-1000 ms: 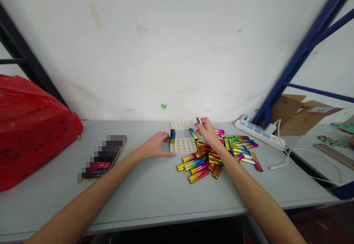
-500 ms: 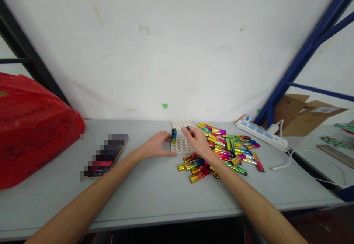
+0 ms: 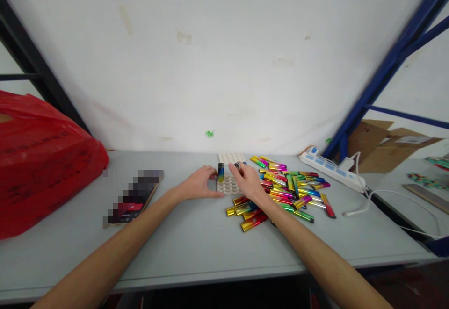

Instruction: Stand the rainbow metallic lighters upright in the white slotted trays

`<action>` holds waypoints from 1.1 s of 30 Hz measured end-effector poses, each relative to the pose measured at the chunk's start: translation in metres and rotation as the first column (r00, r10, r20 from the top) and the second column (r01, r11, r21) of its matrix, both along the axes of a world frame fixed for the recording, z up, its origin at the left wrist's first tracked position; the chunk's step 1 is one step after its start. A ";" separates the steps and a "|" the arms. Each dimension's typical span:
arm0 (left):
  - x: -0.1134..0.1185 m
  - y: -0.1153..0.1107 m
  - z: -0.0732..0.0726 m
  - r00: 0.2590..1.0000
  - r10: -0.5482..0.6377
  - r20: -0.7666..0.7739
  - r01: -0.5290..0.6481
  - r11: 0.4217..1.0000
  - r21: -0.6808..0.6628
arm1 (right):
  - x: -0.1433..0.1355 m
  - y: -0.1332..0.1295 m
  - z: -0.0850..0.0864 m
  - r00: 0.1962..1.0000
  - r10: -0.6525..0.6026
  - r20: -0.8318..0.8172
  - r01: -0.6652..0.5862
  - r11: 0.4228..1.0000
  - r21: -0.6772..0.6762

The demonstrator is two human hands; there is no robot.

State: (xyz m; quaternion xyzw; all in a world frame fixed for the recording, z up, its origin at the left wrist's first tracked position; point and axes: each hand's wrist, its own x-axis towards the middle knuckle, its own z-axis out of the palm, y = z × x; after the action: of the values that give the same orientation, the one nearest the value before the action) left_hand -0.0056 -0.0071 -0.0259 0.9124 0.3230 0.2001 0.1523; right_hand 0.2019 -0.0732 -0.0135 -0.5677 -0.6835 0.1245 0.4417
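A white tray [image 3: 228, 186] with rows of round holes lies on the table. One blue-and-gold cigarette lighter [image 3: 220, 172] stands upright in its left back part. My left hand [image 3: 200, 183] holds the tray by its left end, thumb along the front edge and fingers by the upright lighter. My right hand [image 3: 248, 176] is closed over the tray's right side and pinches another lighter [image 3: 237, 165], its dark end showing by the thumb; the palm and fingers hide most of it. Beside and under my right forearm spreads a loose pile of shiny multicoloured lighters [image 3: 280, 192].
A second white holed tray [image 3: 229, 158] lies behind, by the wall. On the left are a phone [image 3: 135, 199], partly pixelated, and a red plastic bag [image 3: 45, 164]. To the right stand a white power strip [image 3: 331, 169] with a cable, a blue frame post [image 3: 372, 75] and a cardboard box [image 3: 379, 145].
My right hand has shifted very slightly to the left over the tray with the lighter in its fingers. My left hand and the upright lighter stay put.
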 end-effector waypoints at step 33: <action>0.000 0.000 -0.001 1.000 -0.007 0.000 0.007 1.000 0.022 | 0.030 0.015 0.005 0.802 -0.067 0.594 0.035 0.997 0.066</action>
State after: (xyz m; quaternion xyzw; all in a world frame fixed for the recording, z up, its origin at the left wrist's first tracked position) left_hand -0.0060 -0.0066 -0.0270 0.9151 0.3176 0.2032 0.1431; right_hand 0.2315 -0.0585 -0.0082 -0.5847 -0.7750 -0.0896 0.2225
